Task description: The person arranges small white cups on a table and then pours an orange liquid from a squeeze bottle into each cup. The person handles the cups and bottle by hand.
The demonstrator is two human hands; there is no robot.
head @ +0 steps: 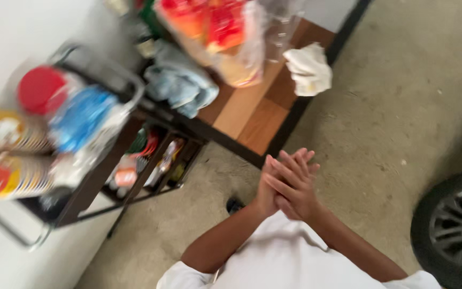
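Rubbing palm on palm, the right hand (295, 190) lies over the left hand (267, 188) in front of the chest, above the concrete floor (380, 107). Both sets of fingers (290, 163) are stretched out and loosely fanned, clamped on nothing; neither hand holds a thing. To do this well, I judge the palms should stay flat against each other, with the strokes running along the fingers so the whole surface meets. The long axis of the pressed hands runs from the wrists up and slightly right, fingertips pointing away from the body toward the edge of the desk (252, 115).

Nearest things lie well apart from the hands: a crumpled white cloth (309, 68) at the desk's far corner, a blue cloth (180, 85) beside a clear bag (225, 37) of packets. A blurred rack (81, 198) of cans stands at left, a tyre (455, 225) at right.
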